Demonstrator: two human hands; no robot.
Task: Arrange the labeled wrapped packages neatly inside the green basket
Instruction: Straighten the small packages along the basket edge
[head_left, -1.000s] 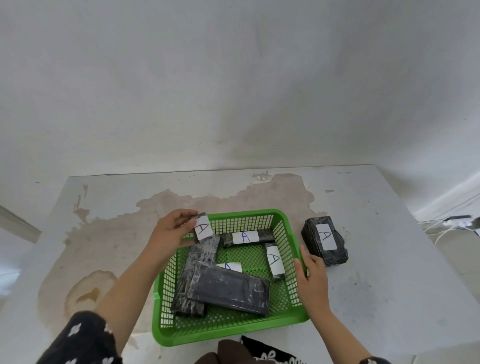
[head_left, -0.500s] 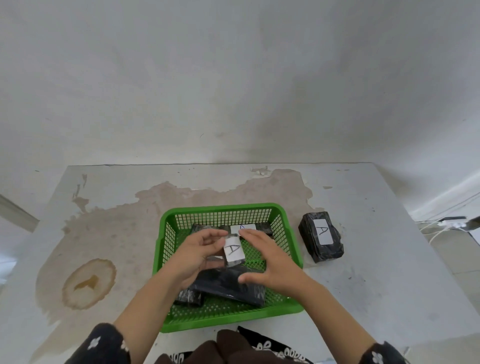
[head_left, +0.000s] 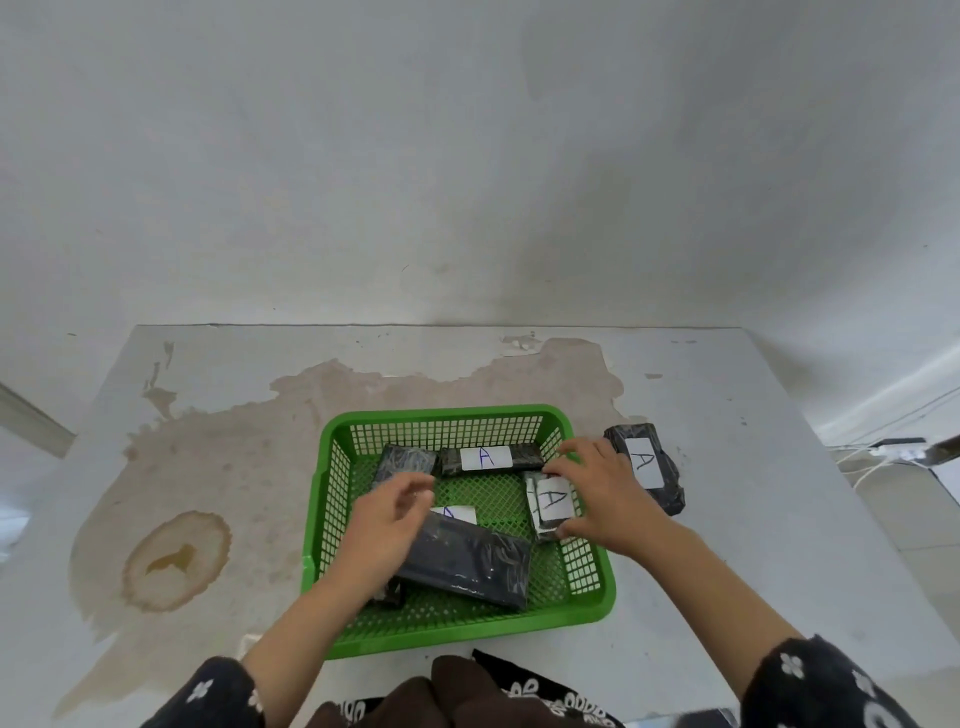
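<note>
Green basket (head_left: 592, 605); right hand (head_left: 605, 493) pinches small labeled package (head_left: 550, 506); left hand (head_left: 387, 525) loosely open, empty.

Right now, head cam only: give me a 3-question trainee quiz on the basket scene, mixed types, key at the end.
1. True or false: the package right of the green basket lies outside it on the table.
2. Which hand holds the small labeled package by the basket's right wall? A) left hand B) right hand
3. Fill in: the label on the long package at the far wall reads ___.

Key: 1 true; 2 B; 3 A
</note>
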